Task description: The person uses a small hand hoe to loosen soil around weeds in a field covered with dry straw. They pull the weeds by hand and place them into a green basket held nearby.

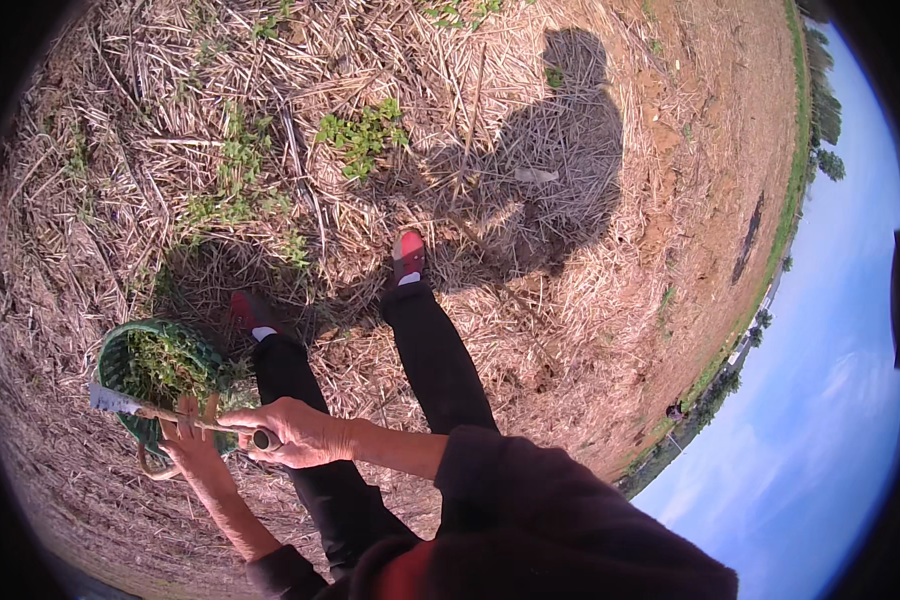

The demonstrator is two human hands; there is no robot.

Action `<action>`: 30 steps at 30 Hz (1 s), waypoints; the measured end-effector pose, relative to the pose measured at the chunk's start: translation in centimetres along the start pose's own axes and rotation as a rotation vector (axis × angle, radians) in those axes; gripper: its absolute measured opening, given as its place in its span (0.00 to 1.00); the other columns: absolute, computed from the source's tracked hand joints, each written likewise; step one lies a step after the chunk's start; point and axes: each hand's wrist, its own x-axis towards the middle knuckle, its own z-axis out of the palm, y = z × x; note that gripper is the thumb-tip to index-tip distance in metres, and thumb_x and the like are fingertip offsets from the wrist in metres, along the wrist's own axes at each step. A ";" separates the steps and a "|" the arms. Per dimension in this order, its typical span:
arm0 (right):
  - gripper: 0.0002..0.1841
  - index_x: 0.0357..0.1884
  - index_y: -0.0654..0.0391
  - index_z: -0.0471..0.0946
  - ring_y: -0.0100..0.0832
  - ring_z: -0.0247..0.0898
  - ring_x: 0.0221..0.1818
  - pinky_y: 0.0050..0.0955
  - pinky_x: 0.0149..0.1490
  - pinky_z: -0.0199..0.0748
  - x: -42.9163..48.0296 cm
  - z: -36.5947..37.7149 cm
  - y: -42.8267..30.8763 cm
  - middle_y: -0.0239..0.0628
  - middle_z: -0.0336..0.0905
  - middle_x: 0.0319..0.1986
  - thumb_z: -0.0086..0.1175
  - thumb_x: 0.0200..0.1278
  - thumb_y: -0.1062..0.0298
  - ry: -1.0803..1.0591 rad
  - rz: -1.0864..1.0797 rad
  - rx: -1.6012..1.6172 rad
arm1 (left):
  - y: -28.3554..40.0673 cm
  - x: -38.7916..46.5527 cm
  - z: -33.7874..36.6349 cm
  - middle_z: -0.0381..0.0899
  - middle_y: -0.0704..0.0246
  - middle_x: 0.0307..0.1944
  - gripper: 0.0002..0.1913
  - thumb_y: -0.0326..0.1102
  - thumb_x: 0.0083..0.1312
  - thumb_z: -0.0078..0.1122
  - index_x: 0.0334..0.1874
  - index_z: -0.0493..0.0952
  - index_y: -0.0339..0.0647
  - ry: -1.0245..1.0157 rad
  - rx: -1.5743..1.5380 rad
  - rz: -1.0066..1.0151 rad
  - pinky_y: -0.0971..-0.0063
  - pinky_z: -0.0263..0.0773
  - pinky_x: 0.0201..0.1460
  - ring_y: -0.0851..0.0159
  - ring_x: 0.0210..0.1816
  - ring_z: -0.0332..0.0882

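My right hand (300, 433) is closed around the handle of a hand tool with a narrow shaft and a flat, greyish metal blade (114, 399). The tool lies across the near side of a green woven basket (109, 352), its blade by the rim. Loose leafy greens (161, 367) fill part of the basket. My left hand (193, 444) is at the basket's near rim, fingers extended and apart beside the greens. The tool's shaft crosses in front of these fingers, and whether they touch the greens is hard to see. A curved light-coloured handle (154, 469) shows at the basket's side.
Dry straw (450, 360) covers the ground around my red shoes (409, 251). A low leafy green plant (364, 139) grows ahead, with sparser weeds (240, 161) to its left. My shadow (570, 157) falls on the straw. Trees (825, 120) line the field's far edge.
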 end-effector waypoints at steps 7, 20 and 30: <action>0.37 0.70 0.57 0.70 0.36 0.79 0.54 0.32 0.58 0.74 3.0 -19.0 7.2 0.49 0.80 0.57 0.67 0.64 0.49 -0.187 0.329 -0.134 | -10.5 5.9 7.5 0.48 0.81 0.15 0.25 0.58 0.78 0.45 0.39 0.76 0.40 -0.258 -0.594 -0.317 0.82 0.46 0.16 0.79 0.14 0.44; 0.37 0.74 0.61 0.53 0.55 0.79 0.54 0.50 0.57 0.78 15.5 -40.4 18.8 0.56 0.56 0.72 0.52 0.71 0.53 0.588 0.568 -1.463 | -16.1 3.7 14.1 0.48 0.82 0.16 0.23 0.56 0.80 0.44 0.42 0.74 0.40 -0.197 -0.427 -0.527 0.82 0.47 0.19 0.80 0.16 0.47; 0.30 0.60 0.63 0.72 0.52 0.79 0.55 0.45 0.59 0.76 18.7 -42.3 16.9 0.57 0.82 0.50 0.52 0.69 0.46 0.387 0.835 -1.547 | -14.1 3.4 14.1 0.49 0.84 0.16 0.20 0.51 0.80 0.45 0.42 0.74 0.39 -0.209 -0.433 -0.576 0.82 0.48 0.21 0.81 0.17 0.47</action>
